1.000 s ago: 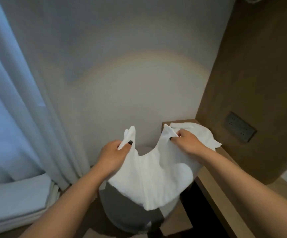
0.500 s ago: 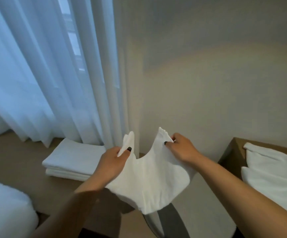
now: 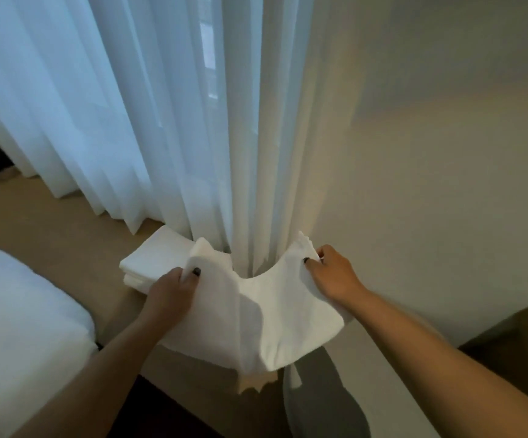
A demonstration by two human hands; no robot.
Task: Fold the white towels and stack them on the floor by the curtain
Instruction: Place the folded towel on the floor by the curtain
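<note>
A folded white towel (image 3: 269,317) hangs in the air between my hands, sagging in the middle. My left hand (image 3: 171,295) pinches its left top corner, thumb on the front. My right hand (image 3: 332,273) pinches the right top corner. Behind the left corner, a stack of folded white towels (image 3: 158,260) lies on the tan floor at the foot of the white curtain (image 3: 161,105). The held towel hides the stack's right end.
A white bed corner (image 3: 12,327) fills the lower left. A wooden side table (image 3: 515,346) stands at the right edge by the beige wall (image 3: 446,184). A grey rounded object (image 3: 322,403) sits below the towel. Tan floor (image 3: 50,222) runs along the curtain.
The view has swung left, away from the side table and its loose towel, towards the curtain. Both hands have carried the towel along, and the floor stack now lies just behind it.
</note>
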